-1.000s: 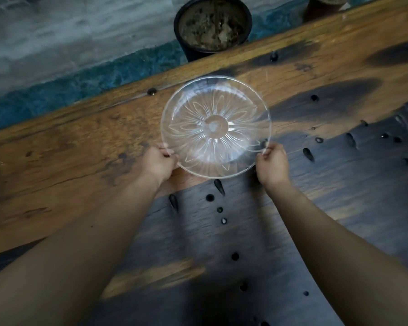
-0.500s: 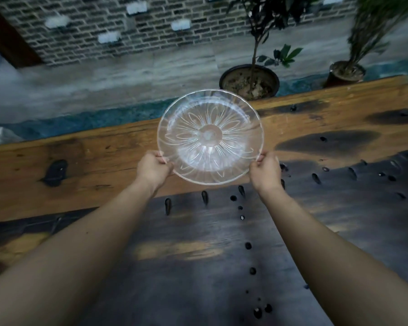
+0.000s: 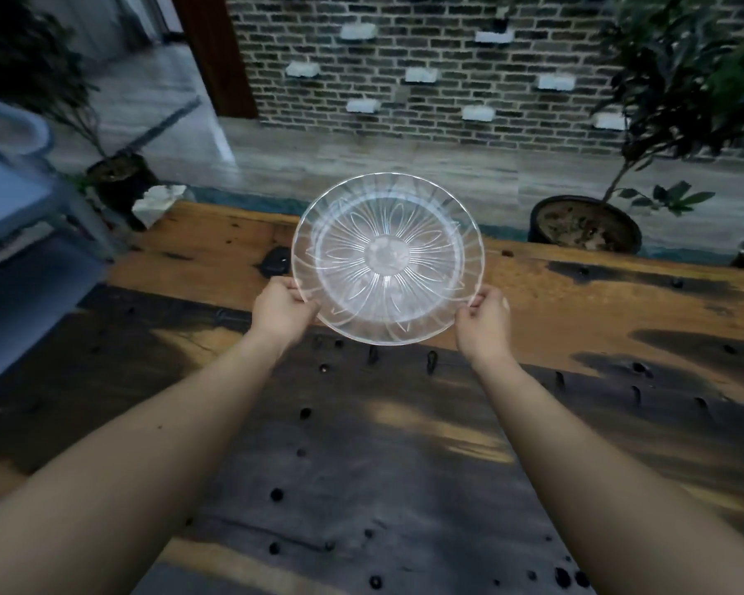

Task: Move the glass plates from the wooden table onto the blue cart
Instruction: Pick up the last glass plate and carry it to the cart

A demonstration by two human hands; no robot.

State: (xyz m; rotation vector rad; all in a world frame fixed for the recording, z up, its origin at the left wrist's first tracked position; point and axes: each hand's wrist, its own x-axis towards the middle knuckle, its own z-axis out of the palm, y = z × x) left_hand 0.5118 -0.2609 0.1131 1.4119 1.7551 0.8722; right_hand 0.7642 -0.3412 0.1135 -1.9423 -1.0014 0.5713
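A clear round glass plate with a pressed flower pattern point(image 3: 387, 258) is held in the air above the far part of the dark-stained wooden table point(image 3: 361, 457), clear of its surface and tilted so its face is turned toward the camera. The left hand point(image 3: 282, 310) is closed on the lower left rim, fingers curled behind the glass and thumb in front; the right hand point(image 3: 484, 322) is closed on the lower right rim in the same pinch. Both forearms are extended forward and roughly parallel, wrists level, so the plate sits centred between them. The blue cart point(image 3: 22, 199) stands at the left edge of the view, beyond the table's left end; only a pale blue shelf and part of its frame show, and they are blurred. The plate therefore lies well to the right of its destination, and the left hand is the nearer one to the cart. In judgement, the carry is under way and the coming move calls for a swing leftward with the two-handed hold kept. No other plates are visible on the table. A black potted plant point(image 3: 585, 225) stands behind the table at right.
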